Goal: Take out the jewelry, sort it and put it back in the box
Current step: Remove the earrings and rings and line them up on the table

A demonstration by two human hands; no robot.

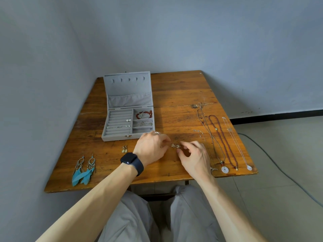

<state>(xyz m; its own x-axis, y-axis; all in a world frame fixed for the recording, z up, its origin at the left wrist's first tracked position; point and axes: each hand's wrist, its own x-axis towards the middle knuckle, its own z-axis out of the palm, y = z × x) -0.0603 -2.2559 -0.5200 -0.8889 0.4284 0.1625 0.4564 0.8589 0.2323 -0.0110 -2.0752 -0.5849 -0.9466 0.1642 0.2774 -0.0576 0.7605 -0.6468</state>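
A worn plank table (183, 88) of glossy orange-brown wood fills the middle of the frame. On its left half stands the jewelry box (122, 137), a rectangular case covered in soft grey velvet, its lid (127, 88) upright and lined with a gathered pocket and a row of small hooks. Its left part is padded ring rolls, where two round pearl studs (128, 120) and a row of tiny earrings (118, 127) sit in the slots. The upper right compartment holds a red bead bracelet (144, 114), and the one below it a thin silver bangle (146, 123). Just below and right of the box, a small metallic pair of earrings (175, 146) lies on the wood between the two hands. The left hand (150, 147), wearing a silver ring (157, 133) and a dark smartwatch (130, 158), has curled fingers whose tips reach the pair's left end. The right hand (194, 158) curls its thumb and forefinger at the right end. Whether either hand actually pinches the pair cannot be told. Pale drop earrings (124, 149) lie left of the left hand, and turquoise feather earrings (84, 169) lie at the lower left. At the right, stretched out straight, are a cord necklace with a white ring pendant (224, 169), a dark red bead necklace (223, 142) and a fine chain with a pale disc (249, 167).
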